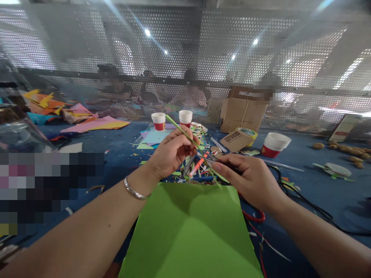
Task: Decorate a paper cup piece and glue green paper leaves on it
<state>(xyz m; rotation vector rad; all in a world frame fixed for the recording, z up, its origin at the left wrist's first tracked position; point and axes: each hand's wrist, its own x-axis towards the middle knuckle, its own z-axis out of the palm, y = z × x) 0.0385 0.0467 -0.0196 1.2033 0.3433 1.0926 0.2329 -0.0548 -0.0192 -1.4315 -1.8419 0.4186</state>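
Note:
A thin green paper strip point(177, 126) is pinched between the fingers of my left hand point(174, 148), slanting from upper left down to the right. My right hand point(246, 175) is closed around a pair of scissors point(211, 158). The scissor blades meet the strip just right of my left fingertips; whether they are parted there I cannot make out. Below both hands lies a large green sheet of paper point(188, 231). An orange marker point(198, 165) rests among paper scraps behind the sheet.
Stacked paper cups point(275, 143) stand at the right, with two more stacks farther back. A cardboard box point(243, 110) leans near the perforated metal screen point(174, 46). Coloured paper point(98, 122) is piled at left. A black cable point(307, 204) crosses the blue table at right.

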